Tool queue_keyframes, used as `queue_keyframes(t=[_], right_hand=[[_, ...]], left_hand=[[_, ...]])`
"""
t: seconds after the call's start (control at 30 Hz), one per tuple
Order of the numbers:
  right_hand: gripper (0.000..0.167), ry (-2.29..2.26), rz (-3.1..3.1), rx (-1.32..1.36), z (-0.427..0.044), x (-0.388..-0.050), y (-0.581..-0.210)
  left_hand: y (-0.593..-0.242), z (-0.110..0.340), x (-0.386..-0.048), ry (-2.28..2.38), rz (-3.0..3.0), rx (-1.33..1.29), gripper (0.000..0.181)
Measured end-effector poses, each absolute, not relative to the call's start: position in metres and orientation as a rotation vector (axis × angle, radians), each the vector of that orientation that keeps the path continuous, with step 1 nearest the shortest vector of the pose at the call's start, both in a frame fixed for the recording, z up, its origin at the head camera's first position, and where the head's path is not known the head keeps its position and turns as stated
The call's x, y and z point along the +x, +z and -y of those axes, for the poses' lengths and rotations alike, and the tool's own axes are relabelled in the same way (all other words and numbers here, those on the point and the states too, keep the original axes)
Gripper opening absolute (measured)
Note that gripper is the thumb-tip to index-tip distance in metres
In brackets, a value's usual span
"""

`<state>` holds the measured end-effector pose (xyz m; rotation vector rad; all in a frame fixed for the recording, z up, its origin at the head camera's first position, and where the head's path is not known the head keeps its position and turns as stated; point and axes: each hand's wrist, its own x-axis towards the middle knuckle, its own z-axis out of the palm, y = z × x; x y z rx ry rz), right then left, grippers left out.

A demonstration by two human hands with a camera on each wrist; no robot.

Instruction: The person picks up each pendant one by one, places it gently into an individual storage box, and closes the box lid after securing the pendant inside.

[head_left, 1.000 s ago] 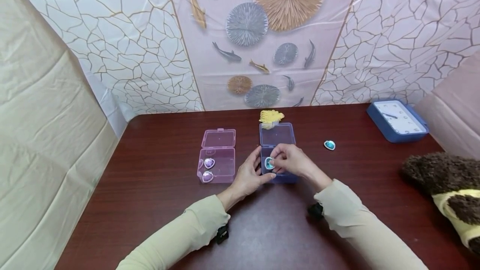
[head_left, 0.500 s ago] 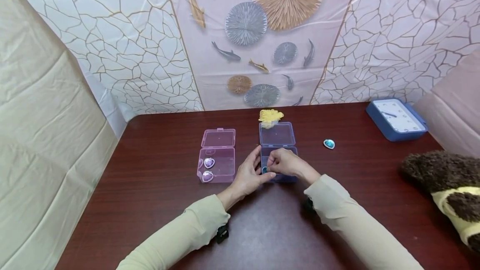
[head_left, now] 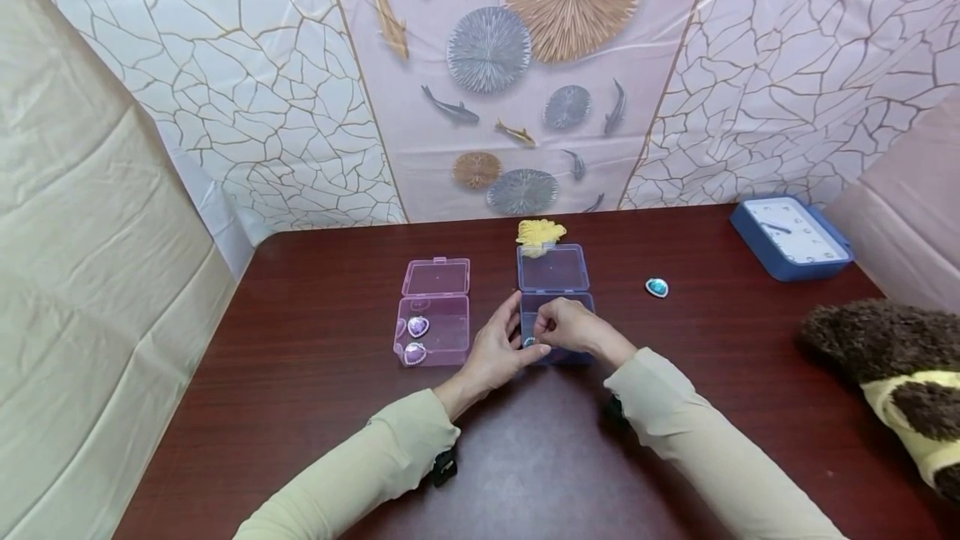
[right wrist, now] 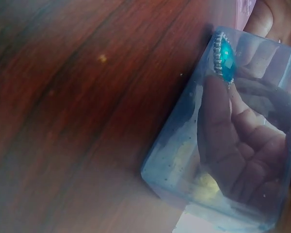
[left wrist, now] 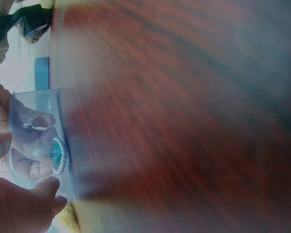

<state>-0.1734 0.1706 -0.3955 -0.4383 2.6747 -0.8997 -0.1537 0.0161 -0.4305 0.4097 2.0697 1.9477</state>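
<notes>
A clear blue plastic box (head_left: 553, 270) lies with its lid folded back in the middle of the table. My left hand (head_left: 495, 350) braces its near left corner, fingers along the left wall and thumb across the front, all fairly straight. Inside the box, my right hand (head_left: 576, 328) pinches the end of a turquoise gem (right wrist: 226, 60) with a beaded silvery edge, low by the left side. Through the clear wall, the right wrist view shows the fingertips at the gem. From above, those fingers partly hide it. Another turquoise gem (head_left: 657, 287) rests on the table to the right.
Left of the blue box stands a pink box (head_left: 452, 330), lid back, holding two purple gems (head_left: 417, 326). Yellow yarn (head_left: 540, 232) lies behind the blue lid. A blue clock (head_left: 797, 233) sits far right, with a brown plush toy (head_left: 862, 344) nearer.
My right hand has moved slightly left and down in the blue box, taking the turquoise gem toward the near left corner. In the last half second it barely moves. My left hand keeps its place.
</notes>
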Motion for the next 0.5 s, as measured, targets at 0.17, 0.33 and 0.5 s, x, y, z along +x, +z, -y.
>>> queue_keyframes(t=[0.17,0.33,0.5], right_hand=[[0.007,-0.872,-2.692,-0.441,-0.1696,-0.1743,-0.3955],[0.006,-0.845,-2.704,-0.430,-0.1685,-0.1745,-0.3961],[0.008,-0.852,-2.728,-0.430,-0.1691,-0.1734,-0.3981]], left_hand=[[-0.4297,-0.0164,-0.1536,1.947,-2.070,0.403,0.084],[-0.4295,-0.0166,-0.1530,1.963,-2.060,0.417,0.085],[-0.4299,-0.0169,-0.1523,1.977,-2.045,0.422,0.086]])
